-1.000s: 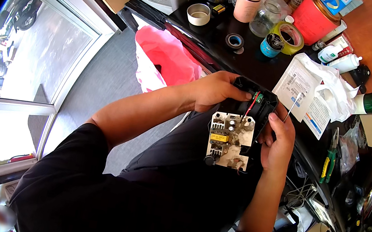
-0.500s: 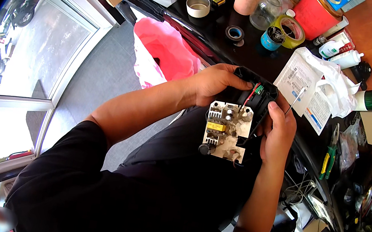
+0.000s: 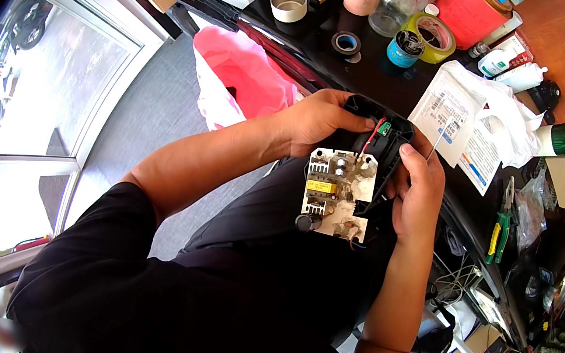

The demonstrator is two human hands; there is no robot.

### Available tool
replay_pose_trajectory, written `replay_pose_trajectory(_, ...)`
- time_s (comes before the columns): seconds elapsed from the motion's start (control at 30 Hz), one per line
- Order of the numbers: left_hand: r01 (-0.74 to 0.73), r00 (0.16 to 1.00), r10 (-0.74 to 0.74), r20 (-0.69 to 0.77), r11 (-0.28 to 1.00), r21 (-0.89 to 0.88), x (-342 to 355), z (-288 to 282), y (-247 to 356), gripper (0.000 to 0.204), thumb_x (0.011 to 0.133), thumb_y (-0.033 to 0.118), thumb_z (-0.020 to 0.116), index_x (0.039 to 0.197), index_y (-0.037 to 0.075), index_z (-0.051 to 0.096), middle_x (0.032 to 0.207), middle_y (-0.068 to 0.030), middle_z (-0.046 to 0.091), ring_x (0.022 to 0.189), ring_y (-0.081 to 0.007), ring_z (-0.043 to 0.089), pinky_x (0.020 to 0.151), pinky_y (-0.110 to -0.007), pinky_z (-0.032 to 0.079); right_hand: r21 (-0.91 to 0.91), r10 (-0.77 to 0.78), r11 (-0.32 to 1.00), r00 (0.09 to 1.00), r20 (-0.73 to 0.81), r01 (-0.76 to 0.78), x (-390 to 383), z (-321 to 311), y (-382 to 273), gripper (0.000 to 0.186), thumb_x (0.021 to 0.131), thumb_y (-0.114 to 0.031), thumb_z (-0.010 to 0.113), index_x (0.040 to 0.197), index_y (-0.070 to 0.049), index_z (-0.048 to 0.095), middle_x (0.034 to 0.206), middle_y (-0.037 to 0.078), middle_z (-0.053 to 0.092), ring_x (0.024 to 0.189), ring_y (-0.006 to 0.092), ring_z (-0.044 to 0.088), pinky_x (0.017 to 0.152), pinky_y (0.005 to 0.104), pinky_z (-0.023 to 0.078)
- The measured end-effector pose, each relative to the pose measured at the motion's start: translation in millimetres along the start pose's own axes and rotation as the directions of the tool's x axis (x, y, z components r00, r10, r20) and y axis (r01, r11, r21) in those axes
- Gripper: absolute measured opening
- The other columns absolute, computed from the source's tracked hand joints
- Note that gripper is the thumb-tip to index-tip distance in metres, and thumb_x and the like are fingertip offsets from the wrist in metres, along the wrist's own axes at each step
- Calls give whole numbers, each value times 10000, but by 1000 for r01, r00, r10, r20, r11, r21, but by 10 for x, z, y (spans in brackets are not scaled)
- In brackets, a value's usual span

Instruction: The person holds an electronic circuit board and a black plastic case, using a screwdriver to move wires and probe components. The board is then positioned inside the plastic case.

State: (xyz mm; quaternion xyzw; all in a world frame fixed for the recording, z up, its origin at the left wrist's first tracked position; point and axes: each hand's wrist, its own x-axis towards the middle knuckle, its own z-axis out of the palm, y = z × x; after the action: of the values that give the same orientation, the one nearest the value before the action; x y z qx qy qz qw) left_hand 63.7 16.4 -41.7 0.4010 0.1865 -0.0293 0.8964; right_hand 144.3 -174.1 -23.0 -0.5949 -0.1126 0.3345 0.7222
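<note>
Between my two hands is a black plastic housing, above my lap. My left hand is closed on its far left side, with the thumb along the rim. On the right, my right hand grips the other side with the thumb bent over the edge. A thin metal rod sticks up past the right fingers; its lower end is hidden. A dusty circuit board with a yellow transformer hangs below the housing. A red wire runs near a small green connector inside it.
On the dark desk lie yellow tape, a black tape roll, a glass jar, papers, a white plastic bag and green-handled pliers. A pink bag stands left of the desk.
The whole view has shifted slightly, so the desk and hands sit a little further left and up. Both hands keep the same hold on the housing.
</note>
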Motion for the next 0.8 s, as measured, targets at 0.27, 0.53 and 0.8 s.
replay_pose_trajectory(0.27, 64, 998, -64, 3, 997, -54, -14, 22, 38, 238, 966, 28, 650, 1204, 26, 669, 1054, -105, 744, 895, -217, 741, 835, -394, 626, 65, 15, 998, 1000, 8, -15, -5, 19, -5, 461, 957, -201, 651, 1348, 33, 582, 825, -11, 636, 544, 34, 477, 473, 213, 343)
replay_pose_trajectory(0.53, 95, 993, -88, 74, 990, -102, 33, -62, -11, 308, 977, 28, 617, 1283, 28, 652, 1137, -109, 743, 974, -210, 739, 899, -363, 607, -65, -94, 994, 993, -68, 89, -31, 48, 31, 397, 965, -160, 649, 1302, 46, 608, 936, 50, 694, 729, 55, 590, 615, 207, 432)
replay_pose_trajectory(0.8, -144, 983, 141, -114, 989, -22, -117, 159, -32, 449, 884, -81, 603, 1316, 38, 632, 1103, -93, 729, 940, -193, 728, 860, -343, 612, -721, -695, 535, 714, -80, 440, -172, 267, -100, 153, 845, -128, 815, 929, -28, 737, 737, 22, 641, 595, 119, 567, 534, 281, 423)
